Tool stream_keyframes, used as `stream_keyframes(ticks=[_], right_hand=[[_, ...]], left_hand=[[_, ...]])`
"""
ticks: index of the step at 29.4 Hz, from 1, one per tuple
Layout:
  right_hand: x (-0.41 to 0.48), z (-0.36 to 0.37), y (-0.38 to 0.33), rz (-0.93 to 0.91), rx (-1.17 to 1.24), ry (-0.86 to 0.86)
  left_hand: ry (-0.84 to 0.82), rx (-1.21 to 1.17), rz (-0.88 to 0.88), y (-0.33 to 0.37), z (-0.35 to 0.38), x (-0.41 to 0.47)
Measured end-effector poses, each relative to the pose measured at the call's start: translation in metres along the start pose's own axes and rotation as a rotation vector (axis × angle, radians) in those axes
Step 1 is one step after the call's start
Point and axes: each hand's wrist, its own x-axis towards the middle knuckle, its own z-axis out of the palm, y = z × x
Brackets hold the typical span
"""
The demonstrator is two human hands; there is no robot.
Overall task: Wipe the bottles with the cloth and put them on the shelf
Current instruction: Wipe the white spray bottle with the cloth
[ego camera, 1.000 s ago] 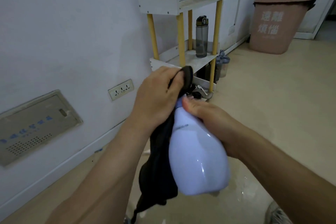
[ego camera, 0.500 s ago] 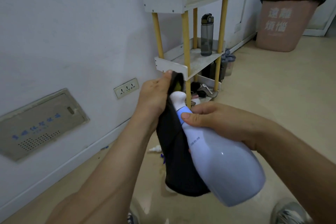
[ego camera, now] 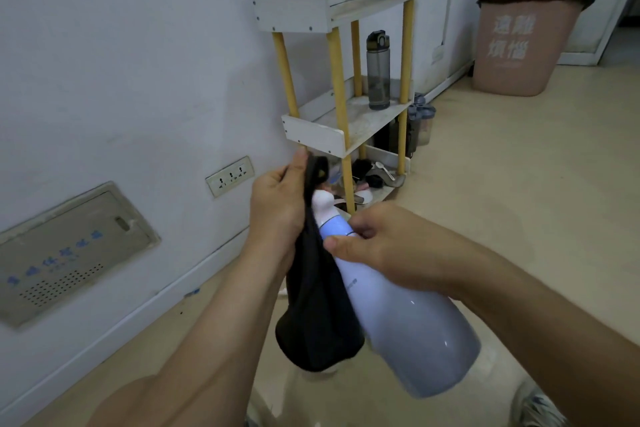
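Left hand grips cloth, partly hiding bottle; right hand clasps its neck.

Left flank of bottle behind cloth; clutter low in the shelf indistinct; shoe partly off-frame.

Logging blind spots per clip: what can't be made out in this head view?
Head view:
Pale blue bottle: its left side hidden by the black cloth, its neck by the right hand.
Shelf's top tier: contents hidden by its rim.
Clutter on the bottom tier: too small, dim.
Shoe: cut off by the bottom edge.
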Motion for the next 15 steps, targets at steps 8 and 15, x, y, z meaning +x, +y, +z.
stream_keyframes(ticks=[8, 15], right_hand=[[0.011, 0.002, 0.003, -0.118, -0.576, 0.338], [0.006, 0.026, 0.012, -0.356, -0.852, 0.514]], left_hand=[[-0.207, 0.218, 0.457, 0.014, -0.005, -0.021], [-0.114, 0.638, 0.184, -0.031, -0.010, 0.024]])
